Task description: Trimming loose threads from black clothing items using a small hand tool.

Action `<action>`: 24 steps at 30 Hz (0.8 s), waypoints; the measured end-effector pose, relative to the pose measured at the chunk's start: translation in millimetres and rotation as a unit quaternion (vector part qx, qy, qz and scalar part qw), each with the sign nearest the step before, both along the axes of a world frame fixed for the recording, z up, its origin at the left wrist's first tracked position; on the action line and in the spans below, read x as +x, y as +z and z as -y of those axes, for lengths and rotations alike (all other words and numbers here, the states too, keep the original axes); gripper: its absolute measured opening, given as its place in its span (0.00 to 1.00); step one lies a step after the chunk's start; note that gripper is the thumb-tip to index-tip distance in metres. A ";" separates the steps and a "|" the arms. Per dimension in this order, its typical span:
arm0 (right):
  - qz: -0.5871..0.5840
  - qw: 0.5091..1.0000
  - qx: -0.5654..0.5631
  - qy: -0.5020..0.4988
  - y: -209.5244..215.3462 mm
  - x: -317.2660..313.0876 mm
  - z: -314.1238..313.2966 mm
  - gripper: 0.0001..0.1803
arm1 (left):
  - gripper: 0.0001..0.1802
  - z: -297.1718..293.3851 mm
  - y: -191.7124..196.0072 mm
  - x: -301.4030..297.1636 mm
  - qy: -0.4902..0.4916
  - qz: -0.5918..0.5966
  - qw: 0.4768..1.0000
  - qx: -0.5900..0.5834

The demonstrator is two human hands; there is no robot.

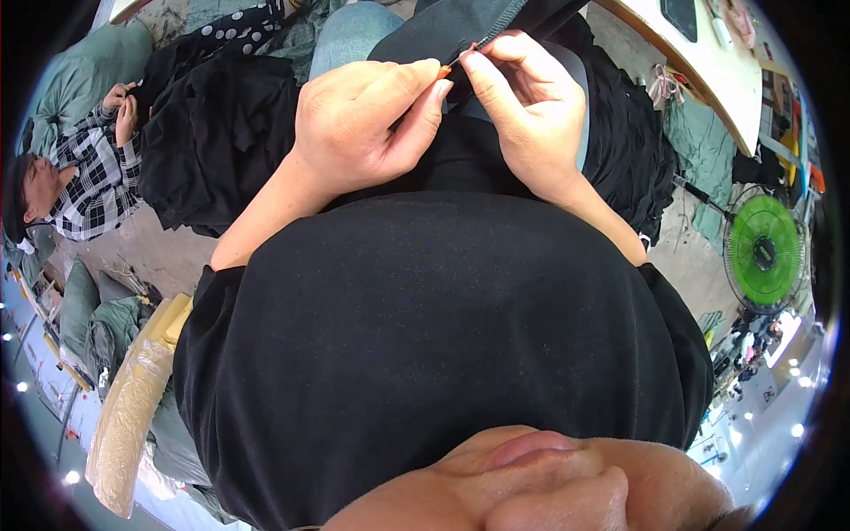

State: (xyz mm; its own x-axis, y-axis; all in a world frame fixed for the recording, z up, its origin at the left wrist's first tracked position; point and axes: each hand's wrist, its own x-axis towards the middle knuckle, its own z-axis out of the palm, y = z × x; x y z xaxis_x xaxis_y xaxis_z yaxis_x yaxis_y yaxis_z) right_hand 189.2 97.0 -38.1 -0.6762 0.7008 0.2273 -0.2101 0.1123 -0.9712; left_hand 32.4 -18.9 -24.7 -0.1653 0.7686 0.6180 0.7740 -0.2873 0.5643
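Left hand [367,124] and right hand [536,111] meet at one black cloth [443,34]

Left: thumb and forefinger together, clamped on one small orange-handled tool [444,73]; thin shaft aimed toward the right fingertips. Right: thumb and forefinger pinched on the cloth's edge. Tool sits between the two hands, above the lap; cannot tell whether its tip touches fabric. Cloth lies over blue jeans [350,40].

Around: one co-worker in a plaid shirt [88,177], far left, two hands near each other. One green fan [753,226], right. One white table [708,75], upper right, one dark flat device [679,18] on it. One yellowish wrapped roll [137,398], lower left.
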 end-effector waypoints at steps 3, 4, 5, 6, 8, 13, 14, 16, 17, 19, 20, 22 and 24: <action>0.005 1.000 0.000 -0.001 -2.0 0.8 -0.7 0.05 | 0.09 2.6 3.4 1.6 0.004 0.001 1.000 -0.015; 0.005 1.000 0.000 -0.002 -2.7 0.5 -1.0 0.05 | 0.09 3.8 4.4 2.2 0.003 0.001 1.000 -0.015; 0.005 1.000 0.017 -0.011 -3.3 0.0 -1.4 0.05 | 0.09 5.2 5.4 2.9 0.004 0.007 1.000 -0.024; 0.004 0.999 0.033 -0.019 -3.4 -0.1 -1.6 0.05 | 0.09 6.0 5.9 3.3 0.005 0.013 0.999 -0.033; 0.022 0.997 0.063 -0.025 -1.7 0.6 -2.8 0.05 | 0.09 8.3 3.8 3.6 0.009 0.013 0.999 -0.033; 0.041 0.994 0.095 -0.040 -0.4 0.4 -2.6 0.05 | 0.09 9.3 3.7 5.5 0.011 0.014 0.999 -0.040; 0.043 0.994 0.096 -0.041 -0.2 0.6 -2.4 0.05 | 0.09 8.9 3.1 5.9 0.012 0.020 0.999 -0.040; 0.045 0.993 0.097 -0.042 -0.1 0.7 -2.5 0.05 | 0.09 8.1 1.7 7.0 0.013 0.027 0.999 -0.039; 0.044 0.993 0.105 -0.042 -0.1 0.6 -2.7 0.05 | 0.09 7.7 0.9 7.7 0.017 0.028 0.999 -0.031; 0.043 0.992 0.112 -0.041 -0.5 0.1 -3.2 0.05 | 0.09 6.8 -1.3 9.3 0.020 0.030 0.999 -0.023; 0.036 0.992 0.115 -0.037 -1.1 -0.2 -3.4 0.05 | 0.09 6.3 -2.7 10.3 0.024 0.043 0.999 -0.019; 0.028 0.992 0.118 -0.033 -2.1 -1.0 -3.7 0.05 | 0.08 5.3 -2.4 12.0 0.027 0.055 0.998 -0.015; 0.015 0.993 0.109 -0.034 -3.0 -1.9 -4.0 0.05 | 0.08 4.4 0.9 13.6 0.032 0.070 0.996 -0.040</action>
